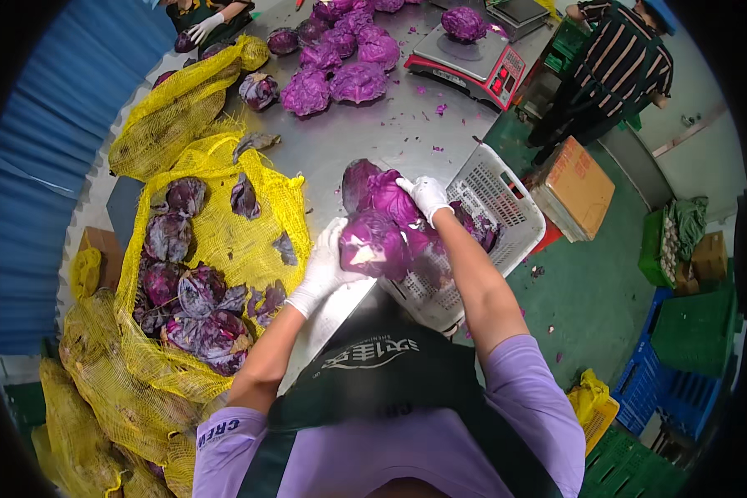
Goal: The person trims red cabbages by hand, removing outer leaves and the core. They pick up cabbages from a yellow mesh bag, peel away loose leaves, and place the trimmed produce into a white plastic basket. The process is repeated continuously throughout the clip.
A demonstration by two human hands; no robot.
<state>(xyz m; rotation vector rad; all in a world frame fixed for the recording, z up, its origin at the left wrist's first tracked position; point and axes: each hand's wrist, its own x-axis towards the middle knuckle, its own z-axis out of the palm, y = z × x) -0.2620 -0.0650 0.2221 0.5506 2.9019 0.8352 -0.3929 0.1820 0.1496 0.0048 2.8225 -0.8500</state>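
A red cabbage (373,246) with a pale cut stem end rests against my gloved left hand (327,261), which grips it from the left. My gloved right hand (424,194) has its fingers on a loose purple outer leaf (392,198) at the far side of that cabbage. Behind them a darker leaf (358,185) lies over the steel table. Below and to the right is a white perforated plastic basket (504,187) that holds torn cabbage leaves. At the left, an open yellow mesh sack (224,205) holds several untrimmed red cabbages (202,336).
Several peeled cabbages (360,82) lie at the far part of the steel table (373,134), beside a red weighing scale (467,59) bearing one cabbage. Full mesh sacks (99,348) flank the left side. Two co-workers stand beyond the table. Cartons (573,180) and crates (691,330) stand at right.
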